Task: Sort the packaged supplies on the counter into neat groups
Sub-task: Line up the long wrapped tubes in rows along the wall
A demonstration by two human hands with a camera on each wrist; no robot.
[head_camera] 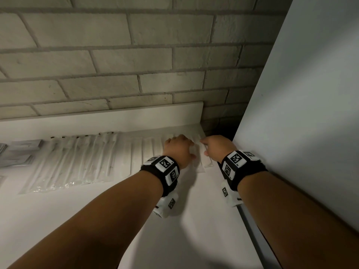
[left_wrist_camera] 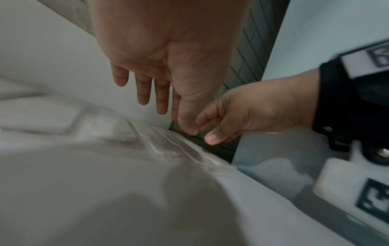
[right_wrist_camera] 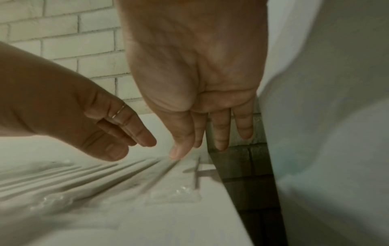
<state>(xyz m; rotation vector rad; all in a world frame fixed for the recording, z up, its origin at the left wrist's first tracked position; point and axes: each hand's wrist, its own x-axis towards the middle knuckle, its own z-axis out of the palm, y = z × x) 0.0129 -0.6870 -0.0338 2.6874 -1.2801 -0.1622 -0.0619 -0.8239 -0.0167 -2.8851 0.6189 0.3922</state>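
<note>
Long, thin sealed packets (head_camera: 167,152) lie side by side in a row along the back of the counter (head_camera: 194,220), against its raised back edge, and the row runs right up to the counter's far right corner. Each packet's long axis points from the back edge toward the front edge. The left hand (head_camera: 179,150) hangs over the last few packets with its fingers (left_wrist_camera: 143,93) straight and loose, gripping nothing. The right hand (head_camera: 218,148) is just beside it at the very corner, fingers relaxed and slightly bent, thumb (right_wrist_camera: 177,152) tipped down just above the end packet (right_wrist_camera: 195,173); actual contact cannot be made out. That end packet sits directly under the right fingertips, so the right hand seems the nearer one for squaring it up. Further left along the back edge are clear-wrapped packets (head_camera: 77,162) and flat grey pouches (head_camera: 21,152), already grouped.
</note>
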